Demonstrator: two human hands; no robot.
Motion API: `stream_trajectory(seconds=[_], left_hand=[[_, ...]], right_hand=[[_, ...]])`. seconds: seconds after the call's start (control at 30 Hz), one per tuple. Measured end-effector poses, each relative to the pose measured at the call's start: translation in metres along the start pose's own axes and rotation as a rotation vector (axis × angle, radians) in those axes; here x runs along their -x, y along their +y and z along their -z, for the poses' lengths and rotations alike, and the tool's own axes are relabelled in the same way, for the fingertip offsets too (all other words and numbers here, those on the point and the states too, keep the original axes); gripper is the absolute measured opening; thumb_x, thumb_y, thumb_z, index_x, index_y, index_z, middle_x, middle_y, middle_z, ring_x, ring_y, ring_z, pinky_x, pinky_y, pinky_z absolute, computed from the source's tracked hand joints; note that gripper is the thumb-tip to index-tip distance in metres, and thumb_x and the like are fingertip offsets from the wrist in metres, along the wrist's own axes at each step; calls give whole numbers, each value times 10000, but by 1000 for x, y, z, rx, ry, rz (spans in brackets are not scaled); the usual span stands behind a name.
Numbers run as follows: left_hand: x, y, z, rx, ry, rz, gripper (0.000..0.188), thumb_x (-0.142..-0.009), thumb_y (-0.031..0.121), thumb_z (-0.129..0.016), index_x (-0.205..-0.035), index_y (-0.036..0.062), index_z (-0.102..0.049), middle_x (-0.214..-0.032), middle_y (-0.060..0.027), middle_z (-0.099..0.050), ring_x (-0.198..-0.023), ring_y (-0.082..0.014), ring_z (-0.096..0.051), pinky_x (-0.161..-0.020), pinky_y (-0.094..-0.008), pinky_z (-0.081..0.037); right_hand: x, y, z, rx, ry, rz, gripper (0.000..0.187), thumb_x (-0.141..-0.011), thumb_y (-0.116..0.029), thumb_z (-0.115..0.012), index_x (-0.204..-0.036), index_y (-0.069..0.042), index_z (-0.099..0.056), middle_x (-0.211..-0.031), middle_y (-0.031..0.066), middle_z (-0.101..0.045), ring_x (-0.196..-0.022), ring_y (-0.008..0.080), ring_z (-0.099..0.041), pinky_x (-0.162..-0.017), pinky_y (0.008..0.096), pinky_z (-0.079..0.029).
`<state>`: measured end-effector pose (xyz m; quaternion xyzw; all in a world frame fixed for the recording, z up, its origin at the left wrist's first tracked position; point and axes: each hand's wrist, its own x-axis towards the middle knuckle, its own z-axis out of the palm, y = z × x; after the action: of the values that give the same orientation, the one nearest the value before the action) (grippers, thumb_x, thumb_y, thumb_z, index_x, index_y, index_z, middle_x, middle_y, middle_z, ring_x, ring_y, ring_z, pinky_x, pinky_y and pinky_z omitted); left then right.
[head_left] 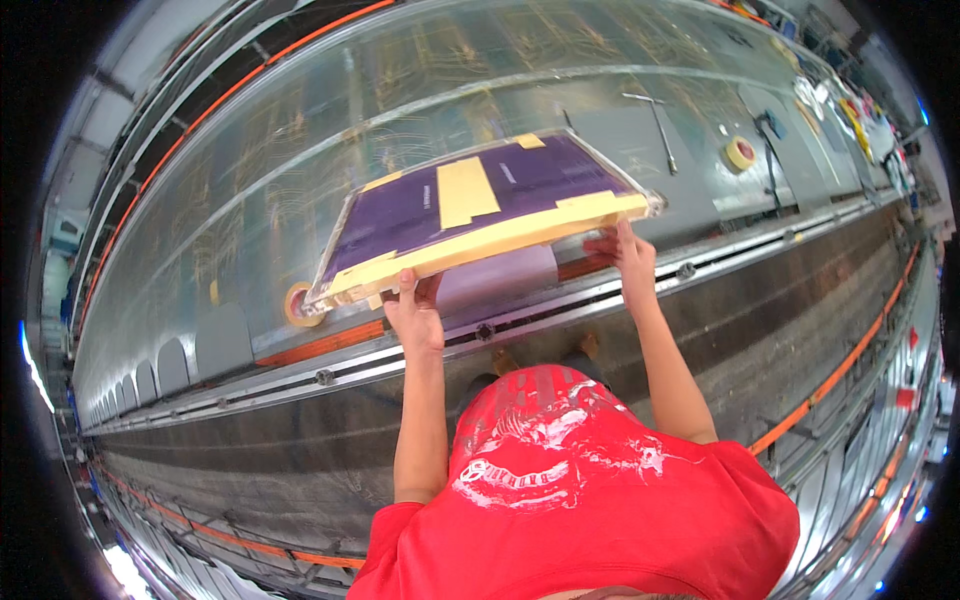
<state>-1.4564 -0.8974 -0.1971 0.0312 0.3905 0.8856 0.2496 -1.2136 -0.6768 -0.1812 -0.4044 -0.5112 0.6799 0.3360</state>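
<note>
I hold a screen printing frame, tilted above the long table, by its near edge. Its mesh is dark purple, with pale yellow tape across the middle and along the near side. My left hand grips the near edge toward the left corner, thumb on top and fingers underneath. Near the right corner my right hand grips the same edge, its fingers partly hidden and slightly blurred. Beside the frame's left corner a roll of tape shows, partly covered by it.
A metal rail runs along the table's near edge, with an orange strip beside it. Right of the frame lie a T-shaped metal tool and another tape roll. Cloths and clutter sit at the far right.
</note>
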Motion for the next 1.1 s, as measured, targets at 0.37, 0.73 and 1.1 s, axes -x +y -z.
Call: stream_trajectory(seconds=[0.37, 0.73, 1.1], left_hand=[[-30, 22, -56, 40, 10, -60, 482, -908, 137, -717, -1289, 68, -431, -1130, -122, -586, -962, -325, -673, -864, -469, -614], [-34, 20, -84, 105, -4, -93, 680, -883, 119, -745, -1384, 99, -287, -1155, -145, -566, -906, -330, -693, -826, -476, -624], [1, 10, -65, 129, 160, 133, 747, -948, 674, -477, -1433, 117, -364, -1345, -136, -451, -1255, -277, -460, -982, -507, -460]], right_hand=[[-19, -75, -117, 1150, -238, 1345, 821, -740, -212, -802, -1456, -71, -427, -1564, 123, -358, -1458, 286, -326, -1210, 455, -236], [-69, -83, -129, 1255, -483, 1743, 517, -916, -131, -513, -1433, -116, -511, -1517, 39, -461, -1419, 223, -409, -1197, 405, -332], [-14, -36, -115, 777, -574, 1360, 349, -826, -28, -713, -1173, -26, -684, -1172, 107, -663, -1030, 273, -645, -857, 371, -524]])
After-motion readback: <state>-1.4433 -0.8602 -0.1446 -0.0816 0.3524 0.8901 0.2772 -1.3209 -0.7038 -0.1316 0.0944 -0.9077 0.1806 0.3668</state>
